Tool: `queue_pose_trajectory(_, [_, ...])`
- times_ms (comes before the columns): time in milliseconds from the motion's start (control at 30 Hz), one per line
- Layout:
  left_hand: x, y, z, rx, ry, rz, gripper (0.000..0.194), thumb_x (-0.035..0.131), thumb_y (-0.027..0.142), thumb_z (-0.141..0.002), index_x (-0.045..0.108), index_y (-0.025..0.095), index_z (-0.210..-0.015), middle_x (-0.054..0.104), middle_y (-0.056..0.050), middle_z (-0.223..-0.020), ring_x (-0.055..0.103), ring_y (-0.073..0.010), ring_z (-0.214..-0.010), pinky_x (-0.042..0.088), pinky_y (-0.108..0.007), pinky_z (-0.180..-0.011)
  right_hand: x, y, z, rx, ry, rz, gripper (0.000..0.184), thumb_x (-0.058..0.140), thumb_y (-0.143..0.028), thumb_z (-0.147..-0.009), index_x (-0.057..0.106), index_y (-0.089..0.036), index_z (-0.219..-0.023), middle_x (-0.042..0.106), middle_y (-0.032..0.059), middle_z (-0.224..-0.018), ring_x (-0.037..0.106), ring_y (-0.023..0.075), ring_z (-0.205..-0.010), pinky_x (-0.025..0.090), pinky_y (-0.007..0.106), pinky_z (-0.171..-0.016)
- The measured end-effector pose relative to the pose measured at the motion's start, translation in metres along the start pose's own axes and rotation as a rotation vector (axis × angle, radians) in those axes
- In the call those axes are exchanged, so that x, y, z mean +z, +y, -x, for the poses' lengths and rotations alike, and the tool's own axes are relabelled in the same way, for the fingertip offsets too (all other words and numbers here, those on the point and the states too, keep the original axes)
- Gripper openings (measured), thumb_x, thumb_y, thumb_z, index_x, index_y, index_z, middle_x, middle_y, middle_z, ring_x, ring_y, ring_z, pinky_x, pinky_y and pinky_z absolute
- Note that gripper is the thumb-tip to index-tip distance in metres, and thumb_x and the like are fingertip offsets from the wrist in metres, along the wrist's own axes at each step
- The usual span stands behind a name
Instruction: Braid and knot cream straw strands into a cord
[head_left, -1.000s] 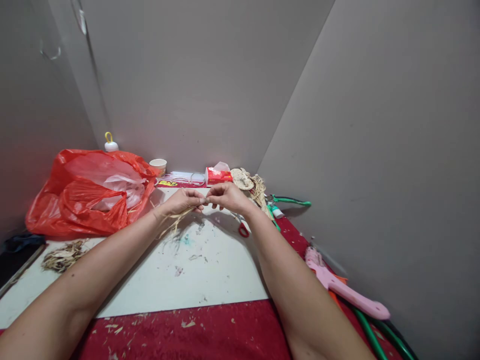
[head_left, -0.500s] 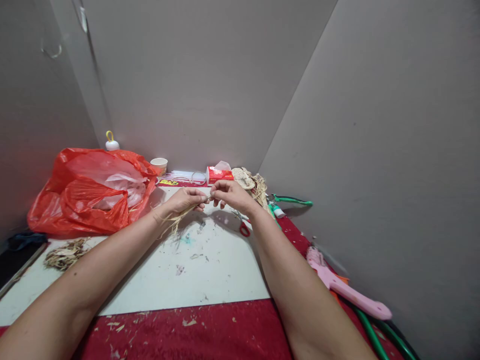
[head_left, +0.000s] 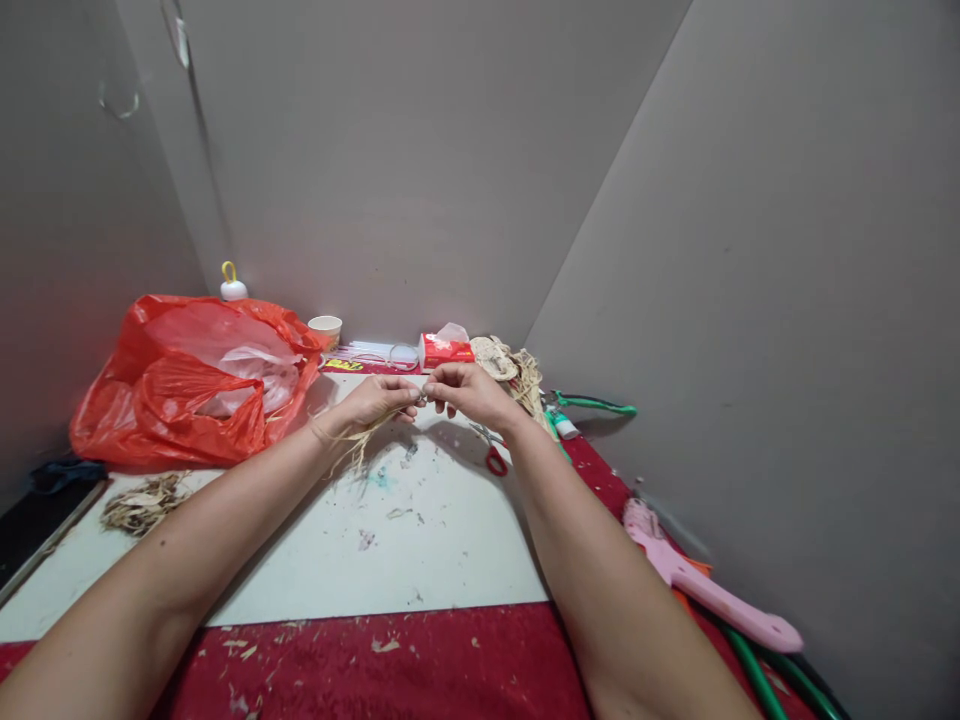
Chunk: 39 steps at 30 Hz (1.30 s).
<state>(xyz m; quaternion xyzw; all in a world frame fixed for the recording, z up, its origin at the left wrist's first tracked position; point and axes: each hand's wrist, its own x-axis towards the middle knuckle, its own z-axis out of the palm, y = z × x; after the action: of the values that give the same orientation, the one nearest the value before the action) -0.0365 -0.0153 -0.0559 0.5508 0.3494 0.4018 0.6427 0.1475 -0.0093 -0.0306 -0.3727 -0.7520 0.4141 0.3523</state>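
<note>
My left hand (head_left: 375,401) and my right hand (head_left: 469,390) meet fingertip to fingertip above the far part of a white board (head_left: 420,545). Both pinch the same bundle of pale straw strands (head_left: 358,440), whose loose ends trail down and back under my left wrist. Fingers of both hands are closed on the strands. Red-handled scissors (head_left: 491,455) lie on the board just right of my right hand.
A red plastic bag (head_left: 195,380) fills the far left. A paper cup (head_left: 326,330), a red tissue box (head_left: 446,350) and woven straw pieces (head_left: 510,370) stand along the wall. Straw scraps (head_left: 142,500) lie at left. A pink tool (head_left: 712,590) and green-handled tools (head_left: 592,405) lie at right on red cloth (head_left: 405,665).
The view has shifted slightly, so everything sits a little to the right. My hands stay together on the straw, with only small finger movement.
</note>
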Motion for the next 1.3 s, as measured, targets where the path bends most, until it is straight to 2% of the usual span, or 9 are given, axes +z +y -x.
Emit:
queue_pose_trajectory(200, [0.002,0.001,0.001,-0.005,-0.035,0.074,0.028,0.075,0.031,-0.066,0.06,0.014,-0.082,0.062,0.0,-0.076,0.055,-0.006,-0.06,0.047,-0.025,-0.065,0.0,-0.001,0.0,0.0,0.035,-0.039,0.022,0.061,-0.035,-0.074,0.053,-0.015,-0.071,0.059,0.0004,-0.064,0.054,0.0086,-0.05,0.04,0.019,-0.041])
queue_pose_trajectory(600, [0.009,0.013,0.009,0.028,-0.153,0.014,0.031,0.069,0.04,-0.071,0.052,0.016,-0.082,0.052,0.004,-0.074,0.046,-0.0038,-0.056,0.047,-0.024,-0.059,-0.002,-0.006,0.002,0.031,-0.009,-0.131,0.026,0.062,-0.04,-0.074,0.052,-0.016,-0.074,0.06,0.0007,-0.066,0.056,0.0093,-0.052,0.041,0.02,-0.043])
queue_pose_trajectory(767, [0.006,0.011,0.005,0.053,-0.074,-0.011,0.035,0.07,0.043,-0.069,0.05,0.016,-0.078,0.056,0.002,-0.075,0.05,-0.0054,-0.054,0.046,-0.023,-0.053,-0.002,-0.009,0.004,0.025,-0.012,-0.11,0.024,0.059,-0.039,-0.077,0.052,-0.016,-0.074,0.06,0.0018,-0.07,0.057,0.0095,-0.056,0.042,0.019,-0.045])
queue_pose_trajectory(933, [0.0,0.001,-0.003,0.094,-0.054,-0.015,0.033,0.07,0.041,-0.07,0.052,0.015,-0.079,0.062,-0.001,-0.077,0.054,-0.0069,-0.055,0.047,-0.024,-0.054,0.009,-0.004,-0.002,0.004,0.064,-0.072,0.024,0.059,-0.04,-0.076,0.05,-0.017,-0.074,0.057,0.0006,-0.066,0.057,0.0121,-0.06,0.044,0.02,-0.044])
queue_pose_trajectory(1067, [-0.001,-0.005,-0.005,0.143,-0.067,-0.021,0.032,0.068,0.042,-0.072,0.056,0.014,-0.08,0.063,-0.002,-0.077,0.056,-0.007,-0.057,0.046,-0.023,-0.058,0.021,0.007,-0.011,-0.042,0.178,-0.006,0.019,0.053,-0.036,-0.078,0.046,-0.019,-0.072,0.052,-0.0027,-0.057,0.053,0.0112,-0.05,0.039,0.02,-0.041])
queue_pose_trajectory(1167, [0.001,-0.006,-0.005,0.138,-0.003,-0.022,0.033,0.07,0.042,-0.07,0.057,0.014,-0.079,0.062,-0.001,-0.071,0.059,-0.0092,-0.061,0.045,-0.023,-0.06,0.029,0.016,-0.016,-0.131,0.271,0.071,0.017,0.047,-0.033,-0.08,0.043,-0.019,-0.069,0.047,-0.0042,-0.054,0.045,0.0099,-0.046,0.035,0.021,-0.043])
queue_pose_trajectory(1300, [0.007,0.0,-0.003,0.172,0.063,-0.123,0.033,0.071,0.043,-0.066,0.058,0.014,-0.074,0.061,0.0,-0.065,0.057,-0.0096,-0.056,0.041,-0.022,-0.055,0.034,0.022,-0.019,-0.203,0.339,0.129,0.015,0.045,-0.029,-0.078,0.041,-0.02,-0.067,0.045,-0.0034,-0.058,0.042,0.0105,-0.051,0.033,0.023,-0.049])
